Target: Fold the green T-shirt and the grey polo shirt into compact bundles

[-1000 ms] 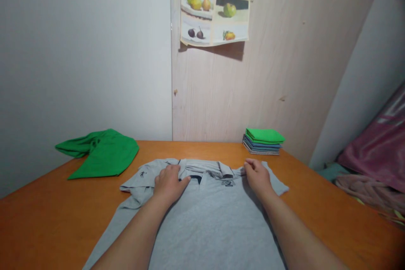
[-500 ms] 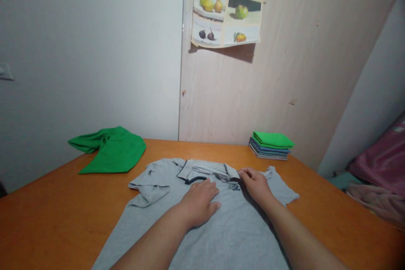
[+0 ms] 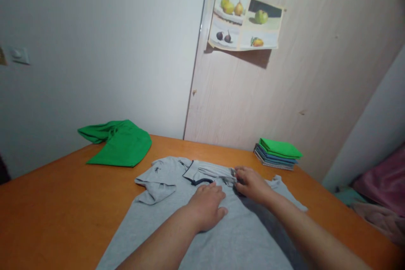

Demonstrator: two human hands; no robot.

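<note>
A grey polo shirt [image 3: 228, 236] with dark collar trim lies spread on the table, its collar toward the far side. My left hand [image 3: 207, 206] rests flat on the chest just below the neck opening, fingers stretched out. At the right side of the collar, my right hand [image 3: 253, 185] has its fingers bent over the cloth, with the thumb on the near side and collar fabric between them. The hand hides that collar tip. The left sleeve is partly folded and wrinkled; part of the right sleeve shows beyond my right forearm.
A crumpled green cloth [image 3: 126, 145] lies at the table's far left. A stack of folded cloths [image 3: 278, 154], bright green on top, stands at the far right. Behind the orange table [image 3: 60, 215] is a wall with a fruit picture [image 3: 245, 21]. Pink fabric [image 3: 382, 177] lies beyond the right edge.
My right hand has shifted its hold on the collar, and its thumb now shows. The chest print is now covered. My left hand stays flat on the shirt; the camera view has tilted slightly.
</note>
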